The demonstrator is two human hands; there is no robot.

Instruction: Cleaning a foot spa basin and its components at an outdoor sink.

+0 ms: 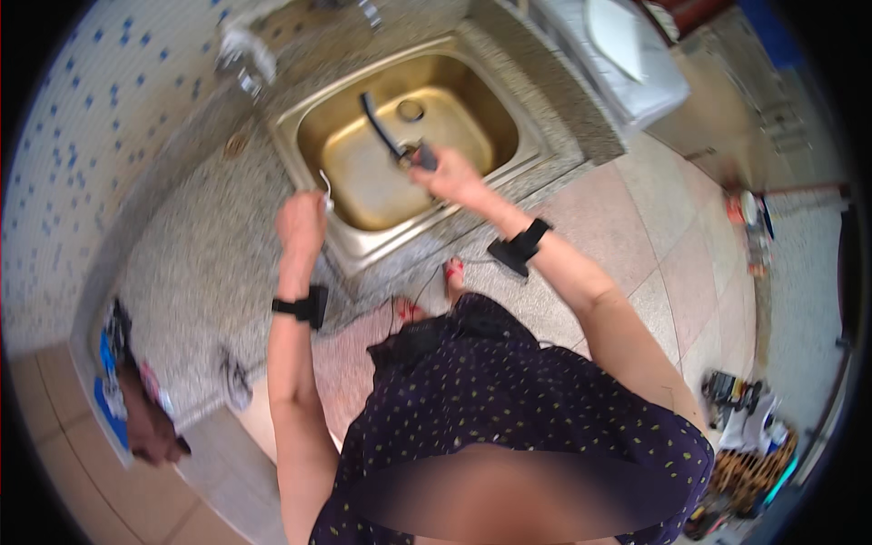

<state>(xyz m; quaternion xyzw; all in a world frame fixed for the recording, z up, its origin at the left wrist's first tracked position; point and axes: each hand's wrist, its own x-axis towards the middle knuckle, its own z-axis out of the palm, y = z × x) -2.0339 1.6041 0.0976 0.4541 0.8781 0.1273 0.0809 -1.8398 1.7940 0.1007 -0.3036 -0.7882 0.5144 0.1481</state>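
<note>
My right hand (449,178) is over the sink basin, closed on one end of a dark item with a black strap (381,129) and a brass-coloured middle. It looks like a wristwatch, though blur hides the detail. Near the sink's left rim, my left hand (300,221) is closed with a thin, curved white item (328,190) at its fingertips; its kind is unclear. Beneath both is a steel sink (361,255) with a gold-toned basin and a round drain (411,110). Black bands with small boxes circle both wrists.
A tap (251,80) stands at the sink's back left corner. The speckled stone counter (197,231) runs left, with a brown cloth (146,415) at its far end. Beyond the right ledge is a white-topped surface (633,75). Assorted items (746,436) lie at lower right.
</note>
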